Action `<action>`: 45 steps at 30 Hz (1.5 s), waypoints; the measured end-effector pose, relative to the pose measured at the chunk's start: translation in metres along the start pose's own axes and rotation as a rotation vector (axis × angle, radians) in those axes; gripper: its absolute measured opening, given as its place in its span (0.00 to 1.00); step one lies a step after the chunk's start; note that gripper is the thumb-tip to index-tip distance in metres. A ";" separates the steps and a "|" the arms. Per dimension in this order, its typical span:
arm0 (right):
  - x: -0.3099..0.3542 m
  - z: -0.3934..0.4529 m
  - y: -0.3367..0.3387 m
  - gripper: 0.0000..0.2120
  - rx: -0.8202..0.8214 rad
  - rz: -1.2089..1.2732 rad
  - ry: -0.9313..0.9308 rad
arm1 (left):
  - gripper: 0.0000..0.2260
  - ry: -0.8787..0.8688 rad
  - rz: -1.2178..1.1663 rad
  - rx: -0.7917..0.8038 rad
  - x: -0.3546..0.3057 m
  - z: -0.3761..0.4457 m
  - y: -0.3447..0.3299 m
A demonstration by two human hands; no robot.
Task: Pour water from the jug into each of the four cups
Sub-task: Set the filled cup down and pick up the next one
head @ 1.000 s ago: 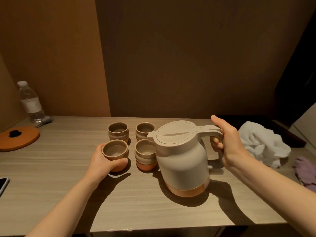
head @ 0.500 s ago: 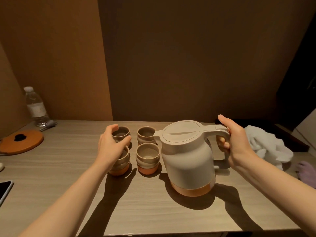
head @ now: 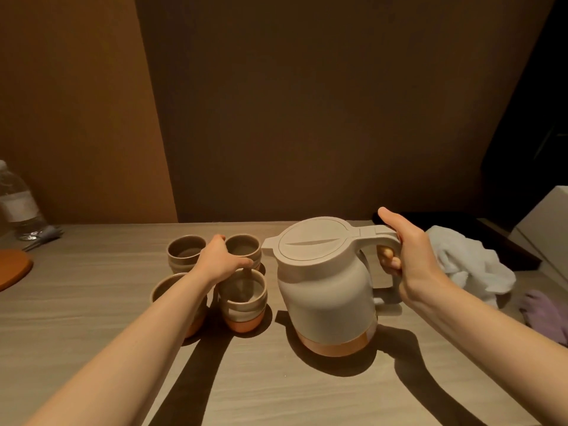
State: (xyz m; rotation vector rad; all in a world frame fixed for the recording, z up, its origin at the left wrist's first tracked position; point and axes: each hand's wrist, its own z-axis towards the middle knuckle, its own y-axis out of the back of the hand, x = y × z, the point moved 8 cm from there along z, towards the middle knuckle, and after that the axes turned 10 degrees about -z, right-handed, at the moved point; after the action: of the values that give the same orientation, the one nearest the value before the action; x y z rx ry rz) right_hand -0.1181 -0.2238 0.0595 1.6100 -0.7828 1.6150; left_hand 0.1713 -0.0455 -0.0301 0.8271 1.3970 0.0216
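A beige jug [head: 325,284] with a copper base and closed lid stands upright on the wooden table [head: 307,395]. My right hand [head: 413,259] is wrapped around its handle. Left of the jug stand several beige cups with orange bases in a square cluster. My left hand [head: 222,259] grips the side of the back right cup [head: 244,245]. The back left cup [head: 186,252] and the front right cup [head: 242,302] stand free. My left forearm partly covers the front left cup [head: 166,289]. I cannot tell the water level in the cups.
A plastic water bottle [head: 18,207] and an orange round board [head: 12,269] sit at the far left. A crumpled white cloth [head: 467,265], a purple cloth [head: 547,312] and a white box [head: 547,219] lie right of the jug. A wall is close behind.
My left hand let go of the front left cup, passed over the back left cup and now holds the back right cup. The jug and my right hand stayed put.
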 end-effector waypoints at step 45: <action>0.008 -0.012 0.014 0.25 -0.028 0.049 -0.013 | 0.37 -0.302 -0.445 -0.228 -0.057 -0.015 0.040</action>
State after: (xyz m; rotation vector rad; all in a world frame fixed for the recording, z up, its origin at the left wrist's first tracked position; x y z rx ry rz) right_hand -0.1364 -0.2212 0.0677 1.5941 -0.8541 1.6224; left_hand 0.1636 -0.0366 0.0400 0.3026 1.2366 -0.2717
